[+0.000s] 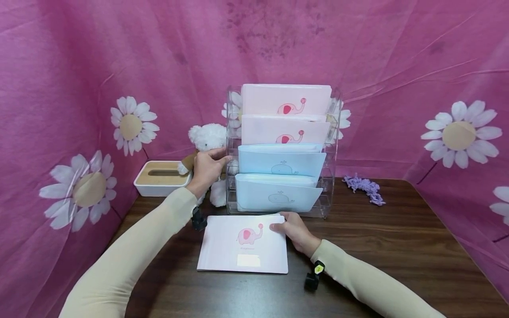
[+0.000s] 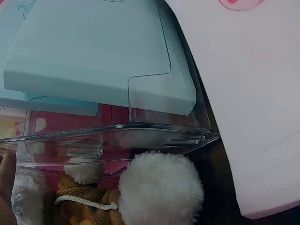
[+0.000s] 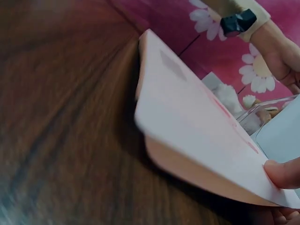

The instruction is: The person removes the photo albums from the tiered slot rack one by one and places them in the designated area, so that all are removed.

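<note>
My right hand (image 1: 300, 234) pinches the right edge of a pink album with an elephant picture (image 1: 226, 247). The thumb (image 3: 283, 174) lies on its cover and the other fingers are underneath. The album is tilted close over the table, in front of a clear tiered file rack (image 1: 332, 176). My left hand (image 1: 207, 170) grips the left side of this rack; just part of it shows at the edge of the left wrist view. Pink albums (image 1: 262, 99) fill the rack's upper tiers. Lower down stand blue albums with whale pictures (image 1: 256, 196).
Behind the left hand sits a white plush bear (image 1: 210, 134) in brown clothing. A white box with a wooden lid (image 1: 147, 190) stands at the back left. Some purple fuzzy material (image 1: 363, 187) lies right of the rack on the brown wooden table (image 1: 397, 247). Pink flowered cloth (image 1: 381, 53) hangs behind.
</note>
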The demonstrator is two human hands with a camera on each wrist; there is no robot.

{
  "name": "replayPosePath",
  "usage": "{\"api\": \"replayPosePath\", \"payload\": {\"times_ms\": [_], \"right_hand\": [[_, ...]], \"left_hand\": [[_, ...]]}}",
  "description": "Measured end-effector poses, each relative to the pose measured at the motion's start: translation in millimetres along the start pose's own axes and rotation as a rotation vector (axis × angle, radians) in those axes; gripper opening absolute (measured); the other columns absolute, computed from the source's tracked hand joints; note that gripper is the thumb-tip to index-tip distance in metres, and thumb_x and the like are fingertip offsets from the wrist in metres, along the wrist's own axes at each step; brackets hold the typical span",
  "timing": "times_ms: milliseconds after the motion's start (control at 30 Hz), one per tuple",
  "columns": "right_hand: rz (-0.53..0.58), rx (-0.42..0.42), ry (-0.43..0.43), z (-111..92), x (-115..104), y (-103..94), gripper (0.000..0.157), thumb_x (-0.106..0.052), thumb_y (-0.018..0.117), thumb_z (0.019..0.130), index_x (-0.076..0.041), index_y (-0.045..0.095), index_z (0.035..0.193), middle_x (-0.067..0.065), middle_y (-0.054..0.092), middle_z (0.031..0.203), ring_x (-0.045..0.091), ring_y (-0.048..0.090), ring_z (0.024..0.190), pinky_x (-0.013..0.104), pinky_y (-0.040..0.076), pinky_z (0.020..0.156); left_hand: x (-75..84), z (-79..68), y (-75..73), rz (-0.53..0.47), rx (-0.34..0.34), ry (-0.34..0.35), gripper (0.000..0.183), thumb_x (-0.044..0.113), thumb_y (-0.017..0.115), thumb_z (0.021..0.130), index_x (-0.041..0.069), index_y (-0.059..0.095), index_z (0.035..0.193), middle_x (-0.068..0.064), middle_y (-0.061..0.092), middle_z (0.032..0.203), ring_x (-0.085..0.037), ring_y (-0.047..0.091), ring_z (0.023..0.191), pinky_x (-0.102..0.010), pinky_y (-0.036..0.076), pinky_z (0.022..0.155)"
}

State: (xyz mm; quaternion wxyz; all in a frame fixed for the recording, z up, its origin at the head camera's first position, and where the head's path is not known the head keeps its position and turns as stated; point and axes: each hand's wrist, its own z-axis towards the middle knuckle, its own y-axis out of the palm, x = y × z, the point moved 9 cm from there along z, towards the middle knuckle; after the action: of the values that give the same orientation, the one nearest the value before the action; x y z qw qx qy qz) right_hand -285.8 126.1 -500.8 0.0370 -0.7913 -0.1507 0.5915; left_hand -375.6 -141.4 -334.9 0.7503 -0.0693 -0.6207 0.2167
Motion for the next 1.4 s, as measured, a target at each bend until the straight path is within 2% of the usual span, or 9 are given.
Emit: {"api": "replayPosePath", "payload": {"times_ms": [167,300,400,567,833,1033,1100,1300,1400], "right_hand": [[-0.094,0.052,-0.045,0.8,-2.7,-2.0,0.023,-0.004,0.077,0.082,0.0,0.073,0.104,0.007,0.074,0.088,0.013,0.063,0.073,0.025,0.054,0.064],[-0.14,0.079,-0.062,1.0,-3.8,-2.5,0.024,-0.004,0.078,0.082,0.0,0.073,0.106,0.007,0.075,0.089,0.013,0.062,0.073,0.025,0.054,0.064],[-0.155,0.079,-0.06,1.1,-3.0,-2.9,0.025,-0.004,0.078,0.083,0.0,0.073,0.107,0.007,0.075,0.091,0.013,0.062,0.075,0.025,0.053,0.065],[-0.184,0.056,-0.058,0.1,-4.4,-1.7,0.025,-0.007,0.079,0.084,-0.002,0.073,0.108,0.006,0.075,0.093,0.014,0.062,0.077,0.025,0.052,0.066],[-0.116,0.002,-0.065,-0.4,-5.6,-5.1,0.028,-0.009,0.078,0.084,0.0,0.073,0.111,0.007,0.075,0.094,0.013,0.064,0.077,0.026,0.054,0.067],[-0.082,-0.035,-0.035,-1.5,-4.0,-12.3,0.032,-0.011,0.076,0.088,0.002,0.071,0.116,0.009,0.077,0.098,0.012,0.067,0.08,0.027,0.058,0.071],[-0.081,-0.039,-0.033,-2.7,-4.2,-15.2,0.033,-0.011,0.075,0.089,0.002,0.07,0.119,0.011,0.078,0.102,0.013,0.068,0.082,0.029,0.06,0.074],[-0.047,-0.034,-0.054,-5.1,-3.4,-24.8,0.035,-0.01,0.073,0.09,0.005,0.068,0.122,0.017,0.077,0.11,0.015,0.072,0.093,0.034,0.062,0.085],[-0.046,-0.018,-0.091,-7.2,-5.2,-32.1,0.034,-0.009,0.073,0.091,0.005,0.068,0.121,0.018,0.076,0.111,0.015,0.073,0.096,0.031,0.061,0.085]], "left_hand": [[0.2,0.2,0.8,-0.002,0.001,0.008,0.043,0.027,0.082,0.087,0.017,0.072,0.128,-0.007,0.074,0.124,-0.015,0.071,0.11,-0.019,0.055,0.077],[0.2,-0.1,1.2,0.009,-0.004,0.009,0.043,0.027,0.081,0.088,0.018,0.071,0.129,-0.006,0.073,0.126,-0.013,0.07,0.106,-0.017,0.054,0.073],[-0.4,-0.1,2.0,0.009,-0.006,0.004,0.044,0.028,0.082,0.088,0.019,0.071,0.129,-0.006,0.073,0.127,-0.013,0.07,0.104,-0.016,0.052,0.068],[-1.8,-0.2,-0.1,0.005,-0.001,-0.009,0.044,0.027,0.083,0.087,0.02,0.072,0.128,-0.005,0.074,0.125,-0.014,0.069,0.112,-0.018,0.054,0.074],[-1.1,0.0,0.1,0.009,0.002,0.0,0.043,0.027,0.083,0.086,0.019,0.073,0.127,-0.005,0.075,0.123,-0.015,0.07,0.113,-0.027,0.057,0.083],[-1.8,-0.7,1.0,0.002,-0.003,-0.009,0.043,0.028,0.083,0.086,0.02,0.073,0.128,-0.005,0.074,0.125,-0.015,0.07,0.112,-0.022,0.055,0.076],[-1.8,-0.8,1.3,0.004,-0.006,-0.004,0.043,0.028,0.082,0.087,0.02,0.072,0.128,-0.005,0.074,0.125,-0.016,0.07,0.112,-0.022,0.056,0.076],[-1.2,-0.5,0.6,-0.006,-0.001,0.003,0.043,0.028,0.083,0.086,0.018,0.073,0.127,-0.006,0.074,0.124,-0.017,0.07,0.115,-0.031,0.059,0.087],[-1.2,-0.3,0.5,-0.014,-0.003,-0.001,0.043,0.028,0.083,0.086,0.018,0.073,0.126,-0.006,0.074,0.123,-0.017,0.07,0.115,-0.032,0.059,0.088]]}}
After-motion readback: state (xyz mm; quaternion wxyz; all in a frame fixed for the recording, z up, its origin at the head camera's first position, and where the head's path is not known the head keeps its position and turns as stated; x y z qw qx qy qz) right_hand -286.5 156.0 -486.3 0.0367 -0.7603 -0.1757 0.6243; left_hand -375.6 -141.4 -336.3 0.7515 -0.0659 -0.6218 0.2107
